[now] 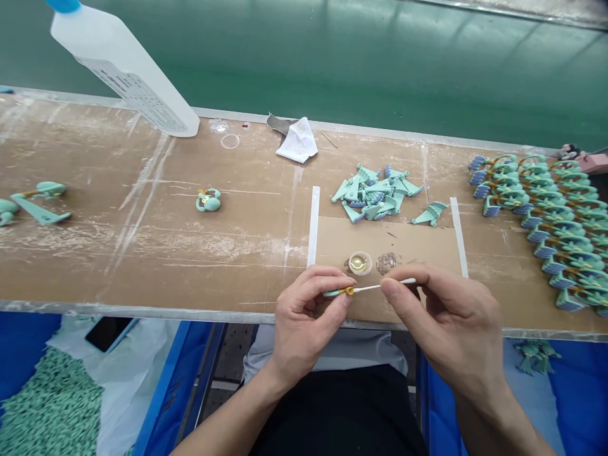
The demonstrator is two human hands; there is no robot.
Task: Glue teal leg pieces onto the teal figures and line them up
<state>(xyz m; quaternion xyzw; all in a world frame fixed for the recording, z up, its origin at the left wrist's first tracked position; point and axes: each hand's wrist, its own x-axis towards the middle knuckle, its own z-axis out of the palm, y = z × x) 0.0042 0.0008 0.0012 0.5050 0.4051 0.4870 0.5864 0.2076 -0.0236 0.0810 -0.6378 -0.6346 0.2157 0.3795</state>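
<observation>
A: What do we have in hand?

B: We see the left hand [304,320] closed in a narrow pinch on a small teal-and-yellow piece [349,291], close to the front edge of the surface [247,247]. The right hand [451,316] grips a thin white swab [373,287], its tip at the yellow end of the piece.

A: Do the 2 touch?

B: They seem to, though the spot is too small for us to be certain.

A: What do we find around them?

B: Just beyond the hands we see 1 clear cup [350,264] of yellowish liquid [360,264], with a brown smear [387,261] to its right. Nearer the back edge lies a heap of teal parts [377,191], with 1 loose part [430,214] on its right.

A: And farther out?

B: Rows of teal assemblies [561,244] fill the right end. Along the back edge we have a white bottle [126,69] towards the left corner and a white cloth [298,140] nearer the middle. 1 small assembly [209,201] sits alone in the left half.
</observation>
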